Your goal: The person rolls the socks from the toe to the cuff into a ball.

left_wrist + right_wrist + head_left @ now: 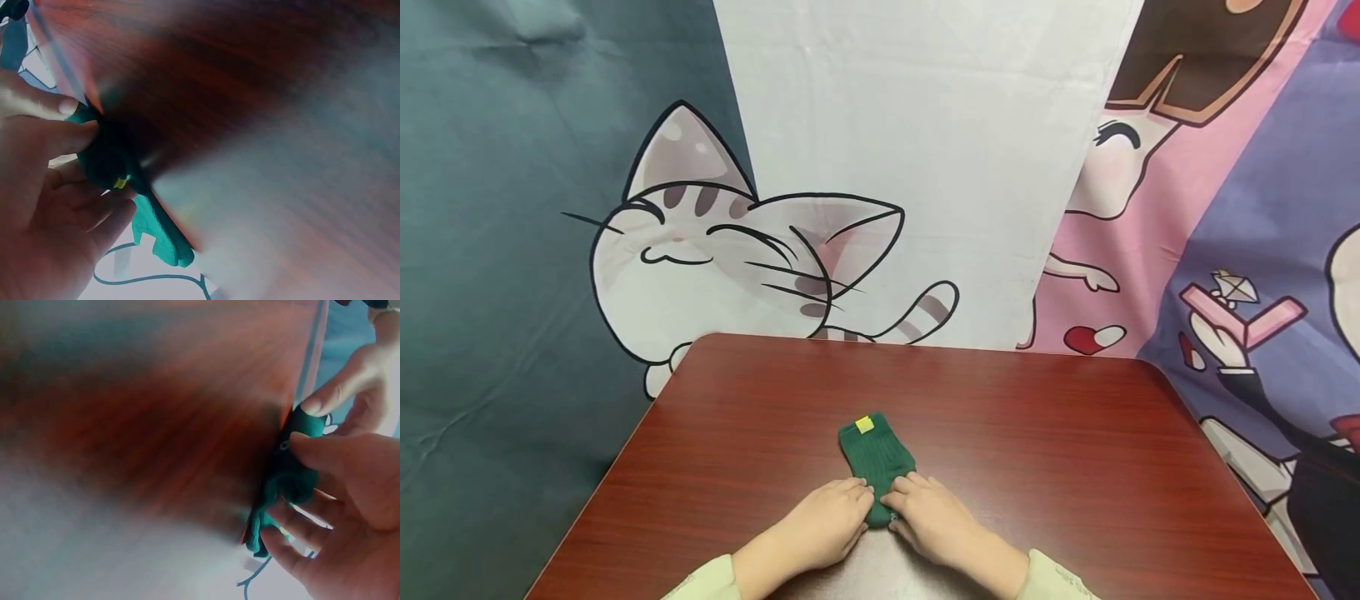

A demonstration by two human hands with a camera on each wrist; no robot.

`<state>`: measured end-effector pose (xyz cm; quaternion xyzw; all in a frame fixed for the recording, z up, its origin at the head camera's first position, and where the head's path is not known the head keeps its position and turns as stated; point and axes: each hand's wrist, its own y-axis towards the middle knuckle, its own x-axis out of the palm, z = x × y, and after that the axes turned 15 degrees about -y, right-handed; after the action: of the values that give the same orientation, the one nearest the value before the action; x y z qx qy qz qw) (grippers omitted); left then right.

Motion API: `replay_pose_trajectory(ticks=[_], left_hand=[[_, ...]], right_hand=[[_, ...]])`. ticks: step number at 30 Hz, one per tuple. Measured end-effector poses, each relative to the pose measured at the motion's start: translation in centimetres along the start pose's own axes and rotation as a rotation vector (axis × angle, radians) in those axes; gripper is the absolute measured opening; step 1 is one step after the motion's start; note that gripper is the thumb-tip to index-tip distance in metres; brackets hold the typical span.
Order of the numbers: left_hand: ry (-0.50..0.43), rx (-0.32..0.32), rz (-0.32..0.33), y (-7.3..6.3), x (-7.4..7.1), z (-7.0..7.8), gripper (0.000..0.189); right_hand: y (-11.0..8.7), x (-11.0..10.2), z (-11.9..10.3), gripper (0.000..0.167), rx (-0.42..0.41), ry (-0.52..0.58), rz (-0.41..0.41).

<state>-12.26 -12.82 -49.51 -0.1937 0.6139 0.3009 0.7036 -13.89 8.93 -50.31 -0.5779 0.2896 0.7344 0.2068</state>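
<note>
A dark green ribbed sock (878,450) lies on the table close to its near side, with a yellow label (865,425) at the far end. My left hand (831,523) grips the left side of its near end, and my right hand (934,518) holds the right side. In the left wrist view the thumbs press on the near end of the sock (164,232), with fingers curled behind it. The right wrist view shows the sock (299,481) bunched or curled between thumb and fingers; part of it is hidden by the hands.
The reddish-brown wooden table (1037,433) has rounded far corners. Behind it hangs a printed cloth backdrop (925,125) with a cartoon cat and other figures, reaching down to the table's far edge. Light green sleeves (711,581) cover both forearms.
</note>
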Motion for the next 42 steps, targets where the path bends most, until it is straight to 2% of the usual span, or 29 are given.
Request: replay_pose_trajectory(ticks=[5,10,14,19,23,31,34,37,42], left_hand=[[-0.065,-0.041,-0.014,-0.1,0.2,-0.1,0.030],[-0.118,-0.061,-0.014,-0.2,0.6,-0.3,0.037],[-0.149,-0.064,0.003,-0.2,0.7,-0.5,0.038],[-0.186,-0.092,0.013,0.0,0.4,-0.6,0.025],[-0.232,-0.119,0.003,0.2,0.1,-0.8,0.018],[-0.311,-0.124,0.022,0.7,0.2,-1.5,0.018],[-0.389,-0.154,0.019,0.8,0.1,-1.8,0.019],[-0.455,-0.199,0.013,0.9,0.0,-2.0,0.021],[-0.479,-0.238,-0.007,0.9,-0.3,-2.0,0.022]], right_hand=[[0.1,0.2,0.1,0.019,-0.015,-0.006,0.013],[0.3,0.4,0.3,0.015,-0.008,0.027,0.004],[0.4,0.4,0.5,0.014,0.022,0.112,-0.027],[0.4,0.0,0.7,0.013,0.078,0.244,-0.065],[0.6,0.0,0.7,0.011,0.105,0.267,-0.076],[0.5,0.3,1.3,0.010,0.145,0.362,-0.061],[0.2,0.2,1.5,0.019,0.138,0.352,-0.034],[-0.1,0.2,1.6,0.032,0.092,0.300,0.023],[-0.3,0.3,1.8,0.043,0.013,0.206,0.116]])
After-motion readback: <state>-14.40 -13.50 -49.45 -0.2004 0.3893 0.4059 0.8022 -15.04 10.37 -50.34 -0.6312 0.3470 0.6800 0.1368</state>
